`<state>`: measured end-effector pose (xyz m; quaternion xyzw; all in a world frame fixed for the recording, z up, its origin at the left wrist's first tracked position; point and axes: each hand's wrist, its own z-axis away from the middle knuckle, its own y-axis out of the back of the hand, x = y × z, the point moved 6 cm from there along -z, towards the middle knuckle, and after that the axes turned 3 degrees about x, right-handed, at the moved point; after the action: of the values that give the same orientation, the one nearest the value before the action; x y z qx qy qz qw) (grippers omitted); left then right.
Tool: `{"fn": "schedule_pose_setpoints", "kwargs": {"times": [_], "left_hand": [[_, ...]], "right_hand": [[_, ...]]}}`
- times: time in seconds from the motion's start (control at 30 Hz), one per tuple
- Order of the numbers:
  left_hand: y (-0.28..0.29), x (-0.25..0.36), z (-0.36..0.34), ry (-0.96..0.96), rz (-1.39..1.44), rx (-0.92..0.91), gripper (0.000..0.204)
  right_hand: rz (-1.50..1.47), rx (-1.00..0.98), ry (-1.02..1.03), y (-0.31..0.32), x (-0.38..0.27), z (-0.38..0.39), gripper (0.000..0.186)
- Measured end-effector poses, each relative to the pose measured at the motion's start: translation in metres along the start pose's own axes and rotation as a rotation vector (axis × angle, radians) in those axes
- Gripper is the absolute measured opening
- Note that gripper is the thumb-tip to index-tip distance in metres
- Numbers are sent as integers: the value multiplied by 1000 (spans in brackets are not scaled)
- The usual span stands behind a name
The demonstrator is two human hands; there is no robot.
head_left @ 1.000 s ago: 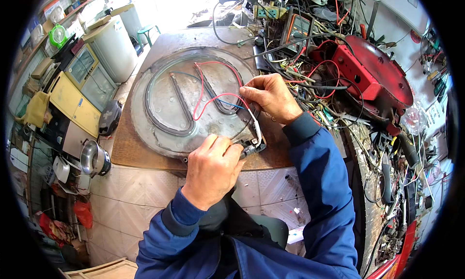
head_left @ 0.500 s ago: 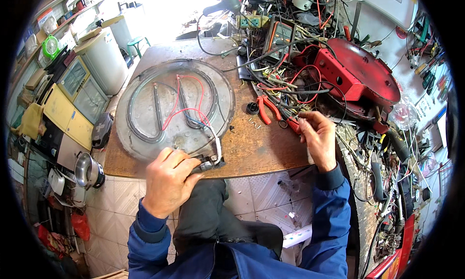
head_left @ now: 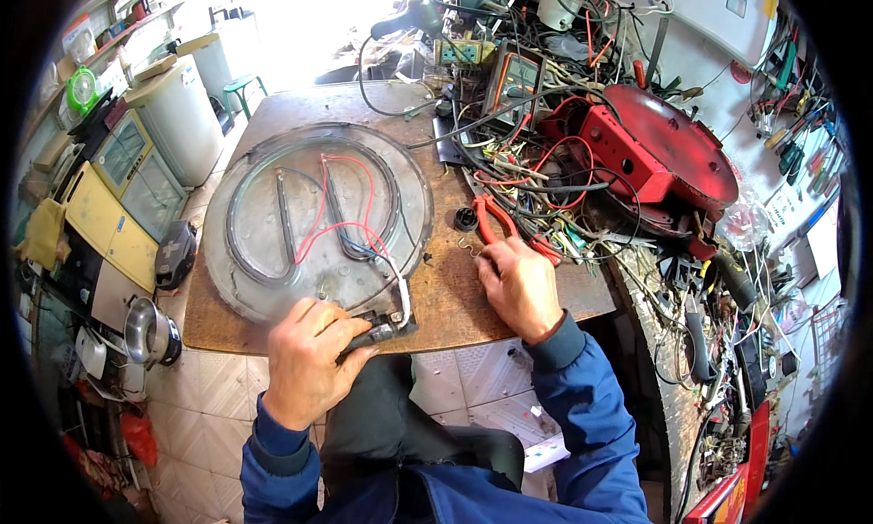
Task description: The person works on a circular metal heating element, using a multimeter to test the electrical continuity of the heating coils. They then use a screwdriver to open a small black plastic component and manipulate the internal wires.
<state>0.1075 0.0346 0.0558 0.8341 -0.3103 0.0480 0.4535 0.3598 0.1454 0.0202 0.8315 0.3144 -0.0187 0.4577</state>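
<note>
My left hand [head_left: 314,360] grips the dark fitting [head_left: 368,335] at the front edge of a round grey heating plate [head_left: 245,215] with curved tubes, red and blue wires and a white sleeve [head_left: 402,301]. On the wooden tabletop, my right hand [head_left: 518,288] has its fingers curled down just in front of red-handled pliers [head_left: 491,210], beside a small bent metal piece [head_left: 468,247] and a black round part [head_left: 466,219]. Its fingertips are hidden, so what they hold is unclear.
Tangled cables [head_left: 564,160], a meter [head_left: 514,83] and a red round housing [head_left: 664,142] crowd the right side of the wooden table [head_left: 209,329]. A steel pot [head_left: 145,331], cabinets [head_left: 114,224] and a stool [head_left: 244,86] stand at left. Tools hang on the right wall.
My right hand left the plate's wires, moved right, then came down toward the pliers and metal piece. My left hand still grips the fitting. The view shifted, bringing the plate leftward in the picture.
</note>
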Motion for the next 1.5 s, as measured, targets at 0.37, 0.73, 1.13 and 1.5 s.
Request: {"fn": "schedule_pose_setpoints", "kwargs": {"times": [0.37,0.73,1.13,1.5], "left_hand": [[2,-4,4,17,42,34,35],[3,-7,4,20,45,8,34],[3,-9,7,28,28,34,35],[3,-10,8,30,57,38,37]], "right_hand": [[257,94,-171,43,38,22,17],[102,169,-225,55,46,12,26],[-735,491,-48,131,-92,-6,38],[-685,133,-108,82,-116,-20,41]]}}
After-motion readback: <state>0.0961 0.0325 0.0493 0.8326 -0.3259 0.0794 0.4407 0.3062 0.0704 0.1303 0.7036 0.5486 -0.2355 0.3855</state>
